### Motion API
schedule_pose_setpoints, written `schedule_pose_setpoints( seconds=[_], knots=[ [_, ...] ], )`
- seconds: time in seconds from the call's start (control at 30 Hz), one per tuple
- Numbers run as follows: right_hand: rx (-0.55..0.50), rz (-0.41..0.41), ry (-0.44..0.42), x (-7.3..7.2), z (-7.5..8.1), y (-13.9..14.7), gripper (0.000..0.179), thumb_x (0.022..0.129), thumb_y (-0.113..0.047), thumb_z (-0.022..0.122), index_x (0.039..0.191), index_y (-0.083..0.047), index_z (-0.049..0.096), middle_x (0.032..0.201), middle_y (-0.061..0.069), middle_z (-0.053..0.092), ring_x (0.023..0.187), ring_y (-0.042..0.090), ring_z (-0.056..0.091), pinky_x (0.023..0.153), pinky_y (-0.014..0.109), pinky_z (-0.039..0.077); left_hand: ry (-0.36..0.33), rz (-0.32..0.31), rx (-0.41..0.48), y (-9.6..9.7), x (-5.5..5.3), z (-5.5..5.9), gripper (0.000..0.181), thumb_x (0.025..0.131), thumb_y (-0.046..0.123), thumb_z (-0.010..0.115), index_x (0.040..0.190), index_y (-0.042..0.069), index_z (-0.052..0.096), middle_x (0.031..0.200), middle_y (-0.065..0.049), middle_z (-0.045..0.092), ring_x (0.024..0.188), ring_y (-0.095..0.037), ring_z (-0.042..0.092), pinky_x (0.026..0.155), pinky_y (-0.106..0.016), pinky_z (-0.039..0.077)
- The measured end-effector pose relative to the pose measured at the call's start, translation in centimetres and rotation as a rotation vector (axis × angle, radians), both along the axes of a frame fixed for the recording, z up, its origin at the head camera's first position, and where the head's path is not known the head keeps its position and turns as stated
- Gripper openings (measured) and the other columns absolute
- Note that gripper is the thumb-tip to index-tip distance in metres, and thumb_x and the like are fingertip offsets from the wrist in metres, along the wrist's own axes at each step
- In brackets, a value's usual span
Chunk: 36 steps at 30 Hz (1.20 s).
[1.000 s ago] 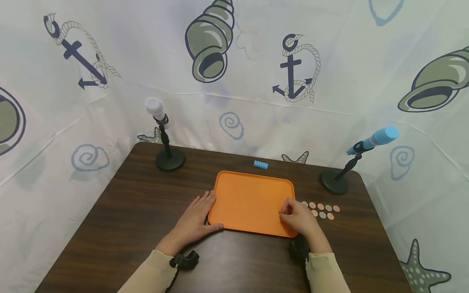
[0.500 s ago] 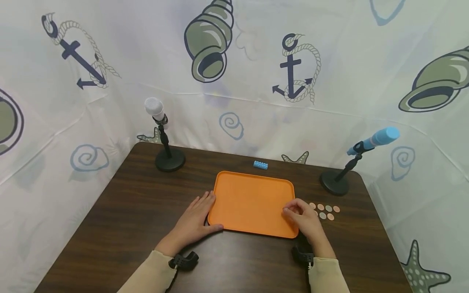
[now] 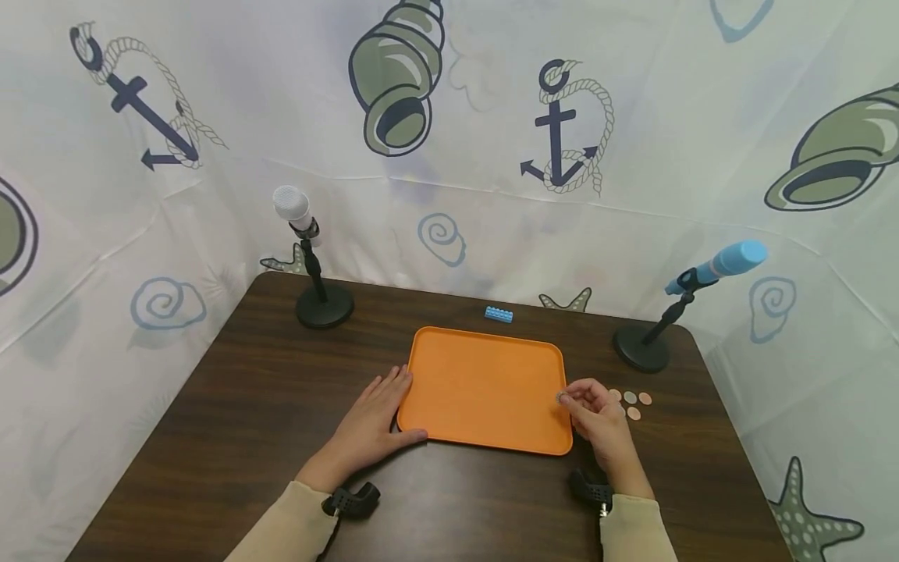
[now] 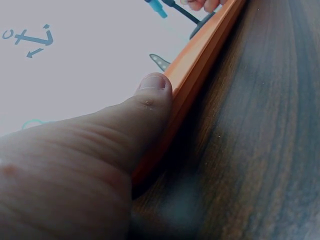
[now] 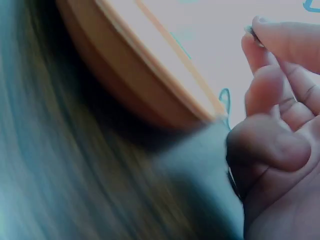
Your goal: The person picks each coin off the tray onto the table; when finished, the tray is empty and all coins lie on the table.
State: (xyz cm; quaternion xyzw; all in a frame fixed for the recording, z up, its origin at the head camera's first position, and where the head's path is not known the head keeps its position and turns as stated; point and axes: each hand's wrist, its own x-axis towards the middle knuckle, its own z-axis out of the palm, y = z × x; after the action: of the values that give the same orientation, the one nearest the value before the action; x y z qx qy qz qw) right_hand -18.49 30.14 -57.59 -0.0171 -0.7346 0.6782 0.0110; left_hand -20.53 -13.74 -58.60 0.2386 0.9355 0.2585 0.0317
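Observation:
An orange tray (image 3: 485, 390) lies on the dark wooden table. My left hand (image 3: 368, 421) rests at its left front corner with fingers straight, the thumb on the front rim. In the left wrist view the thumb (image 4: 145, 100) presses along the orange edge. My right hand (image 3: 600, 417) is over the tray's right edge, pinching a small coin (image 3: 559, 397) between thumb and fingertips. The right wrist view shows that coin edge-on, above the tray rim (image 5: 150, 65). Just right of this hand lie several copper and silver coins (image 3: 630, 397), some partly hidden behind it.
Behind the tray sits a blue toy brick (image 3: 499, 314). A white microphone (image 3: 291, 204) on a black stand is at the back left, and a blue one (image 3: 733, 259) on another stand at the back right. A printed curtain hangs behind the table.
My right hand has moved right, from over the tray to its right edge, still pinching, and now covers more of the coins. The left hand stays in place.

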Motion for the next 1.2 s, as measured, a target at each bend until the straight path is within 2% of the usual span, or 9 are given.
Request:
schedule_pose_setpoints(
  seconds=[0.13,0.27,0.37,0.43,0.53,0.63,0.8,0.97,1.2],
  knots=[
    [-0.003,-0.123,0.088,0.7,0.2,1.8,0.037,0.101,-0.005,0.077,0.13,0.013,0.065,0.086,0.001,0.072,0.055,0.01,0.046,0.044,0.024,0.037,-0.001,-0.007,-0.006,0.0,0.2,0.1,0.117,0.093,0.08,0.067,0.174,0.008,0.025,0.182,-0.01,0.022,0.171,-0.029,0.019,0.14,-0.056,0.015],
    [-0.008,-0.326,0.134,1.5,0.7,4.6,0.027,0.098,-0.002,0.08,0.115,0.015,0.069,0.079,0.001,0.069,0.056,0.012,0.044,0.045,0.028,0.033,0.0,-0.009,0.012,0.1,0.2,0.2,0.116,0.093,0.079,0.068,0.174,0.008,0.025,0.182,-0.01,0.022,0.171,-0.029,0.019,0.14,-0.056,0.014],
    [0.092,-0.495,0.091,2.1,0.7,7.0,0.026,0.097,-0.009,0.084,0.113,0.009,0.072,0.081,-0.009,0.07,0.059,0.008,0.048,0.047,0.024,0.037,0.01,-0.01,0.023,0.2,0.2,0.1,0.115,0.094,0.078,0.067,0.174,0.008,0.025,0.182,-0.01,0.023,0.171,-0.029,0.019,0.14,-0.057,0.014],
    [0.169,-0.611,0.011,2.5,0.6,8.3,0.026,0.096,-0.016,0.087,0.111,0.002,0.074,0.077,-0.014,0.068,0.059,0.005,0.05,0.048,0.02,0.04,0.014,-0.009,0.023,0.2,0.2,0.1,0.114,0.094,0.078,0.067,0.174,0.008,0.025,0.182,-0.01,0.022,0.171,-0.029,0.019,0.14,-0.057,0.015],
    [0.225,-0.707,-0.11,3.0,0.5,9.8,0.026,0.095,-0.021,0.087,0.11,-0.004,0.074,0.074,-0.018,0.068,0.056,0.004,0.054,0.046,0.019,0.043,0.011,-0.007,0.021,0.1,0.3,0.1,0.114,0.094,0.078,0.067,0.174,0.008,0.024,0.182,-0.009,0.022,0.171,-0.028,0.019,0.14,-0.056,0.014],
    [0.239,-0.695,-0.215,3.4,0.6,10.5,0.028,0.097,-0.022,0.085,0.114,-0.003,0.073,0.072,-0.017,0.067,0.054,0.007,0.056,0.042,0.022,0.044,0.0,-0.006,0.023,0.0,0.3,0.1,0.115,0.094,0.078,0.068,0.174,0.009,0.024,0.182,-0.008,0.022,0.172,-0.027,0.018,0.141,-0.056,0.014],
    [0.405,-0.595,-0.298,3.5,0.9,10.9,0.039,0.101,-0.03,0.08,0.125,0.0,0.071,0.074,-0.017,0.065,0.06,0.009,0.06,0.047,0.026,0.049,0.002,-0.002,0.014,0.1,0.2,-0.2,0.116,0.093,0.081,0.064,0.175,0.01,0.023,0.183,-0.007,0.021,0.172,-0.027,0.018,0.141,-0.055,0.013],
    [0.473,-0.599,-0.303,3.2,0.6,10.9,0.038,0.1,-0.029,0.081,0.123,0.0,0.073,0.074,-0.015,0.064,0.06,0.01,0.061,0.048,0.027,0.051,0.0,0.003,0.014,0.0,0.3,-0.3,0.117,0.092,0.084,0.063,0.175,0.01,0.024,0.183,-0.007,0.021,0.172,-0.027,0.018,0.141,-0.055,0.013],
    [0.475,-0.596,-0.28,3.0,0.9,11.2,0.04,0.105,-0.035,0.073,0.124,0.0,0.072,0.075,-0.014,0.063,0.06,0.01,0.06,0.047,0.029,0.05,-0.006,0.01,0.034,0.3,0.6,-0.7,0.116,0.092,0.082,0.065,0.174,0.01,0.025,0.182,-0.008,0.022,0.171,-0.028,0.018,0.14,-0.057,0.015]
  ],
)
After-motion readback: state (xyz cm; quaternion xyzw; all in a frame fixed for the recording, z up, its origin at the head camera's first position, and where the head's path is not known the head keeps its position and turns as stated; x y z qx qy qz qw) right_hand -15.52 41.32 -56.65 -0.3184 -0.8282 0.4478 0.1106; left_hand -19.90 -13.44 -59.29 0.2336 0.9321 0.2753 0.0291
